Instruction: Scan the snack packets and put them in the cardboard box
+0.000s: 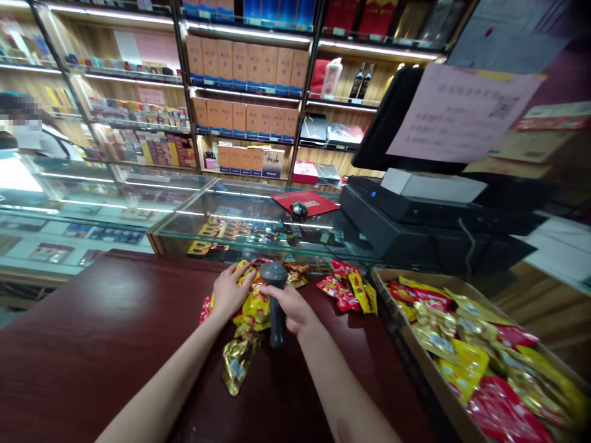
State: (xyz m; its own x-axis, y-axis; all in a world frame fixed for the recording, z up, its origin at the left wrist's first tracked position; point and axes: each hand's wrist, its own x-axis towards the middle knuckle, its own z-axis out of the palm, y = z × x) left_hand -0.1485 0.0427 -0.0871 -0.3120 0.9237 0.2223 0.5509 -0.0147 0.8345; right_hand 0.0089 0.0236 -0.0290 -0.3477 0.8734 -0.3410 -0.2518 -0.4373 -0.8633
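Note:
My right hand (292, 306) is wrapped round the dark grey handle of a barcode scanner (277, 314). The scanner's head, with a small blue light, points away from me over a pile of snack packets. My left hand (233, 292) lies on the left side of that pile, fingers stretched out across yellow snack packets (256, 304); its palm and what is under it are hidden. A gold snack packet (236, 366) with a white label lies nearest me. To the right, apart from the pile, is a small group of red and yellow packets (346, 289).
An open cardboard box (410, 357) of red, yellow and gold packets stands at the right. Behind the brown counter (92, 332) is a glass display case (184, 227) with a mouse (299, 209) on top. A monitor (388, 117) rises at the right. Another person (41, 135) is far left.

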